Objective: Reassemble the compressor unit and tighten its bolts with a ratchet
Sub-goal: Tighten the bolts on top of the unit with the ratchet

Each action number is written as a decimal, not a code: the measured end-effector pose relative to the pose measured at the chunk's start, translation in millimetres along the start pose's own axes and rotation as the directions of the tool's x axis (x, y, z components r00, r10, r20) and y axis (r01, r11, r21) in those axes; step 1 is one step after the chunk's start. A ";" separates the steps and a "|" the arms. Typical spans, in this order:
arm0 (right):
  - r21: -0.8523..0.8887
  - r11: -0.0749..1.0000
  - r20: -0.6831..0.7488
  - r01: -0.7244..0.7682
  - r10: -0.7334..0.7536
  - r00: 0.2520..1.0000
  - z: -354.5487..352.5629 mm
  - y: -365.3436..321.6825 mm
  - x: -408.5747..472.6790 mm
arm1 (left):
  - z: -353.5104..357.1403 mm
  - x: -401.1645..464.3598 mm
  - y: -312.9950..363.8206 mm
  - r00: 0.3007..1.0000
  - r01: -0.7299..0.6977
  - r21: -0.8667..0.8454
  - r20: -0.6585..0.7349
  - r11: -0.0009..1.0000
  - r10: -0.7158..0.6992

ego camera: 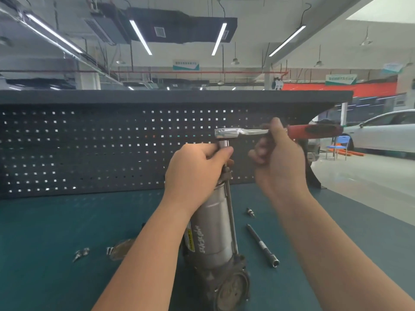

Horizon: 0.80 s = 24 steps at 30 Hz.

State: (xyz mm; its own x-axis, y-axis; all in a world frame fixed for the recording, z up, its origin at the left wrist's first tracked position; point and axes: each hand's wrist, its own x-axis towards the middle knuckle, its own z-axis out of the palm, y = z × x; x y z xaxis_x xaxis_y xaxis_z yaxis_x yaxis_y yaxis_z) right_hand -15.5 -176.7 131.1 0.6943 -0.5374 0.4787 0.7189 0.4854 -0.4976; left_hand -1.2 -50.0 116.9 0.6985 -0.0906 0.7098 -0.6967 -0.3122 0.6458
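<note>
Compressor [213, 223]: grey cylinder standing tilted on the table [45, 232], base flange at 6 o'clock near the bottom edge, top hidden under the left hand; long bolt [231, 216] running up its right side.
Left hand [195, 173]: fingers [221, 151] curled round the top of the compressor, thumb and forefinger pinching the socket [223, 143] just below the ratchet head.
Ratchet [247, 132]: held level above the compressor, chrome head at 9 o'clock, red handle [314, 130] pointing to 3 o'clock; head seated on the socket.
Right hand [278, 156]: fingers clenched round the ratchet shaft, between head and red handle.
Extension bar [262, 245]: lying on the table at 3 o'clock of the compressor, apart from it, socket end nearest the camera.
Small fitting [250, 212]: on the table just beyond the bar.
Loose screws [80, 254]: on the table at 9 o'clock of the compressor base, well apart from it.
Pegboard [89, 149]: dark, upright at the back of the table.
Car [381, 131]: white, on the floor at far right.
</note>
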 end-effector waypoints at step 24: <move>-0.360 0.277 0.673 0.891 -0.585 0.453 2.8 4.4 -22.7 | 1.7 1.2 -1.9 0.996 -0.021 0.118 -0.080 0.993 0.030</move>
State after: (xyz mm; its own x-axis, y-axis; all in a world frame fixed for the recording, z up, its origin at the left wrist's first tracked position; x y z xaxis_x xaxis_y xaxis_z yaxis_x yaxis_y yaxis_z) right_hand -28.0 -160.5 120.1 -0.0820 -0.0637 0.9946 0.8047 -0.5930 0.0284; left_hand 1.3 -51.1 116.1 0.6618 -0.0241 0.7493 -0.6871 -0.4192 0.5934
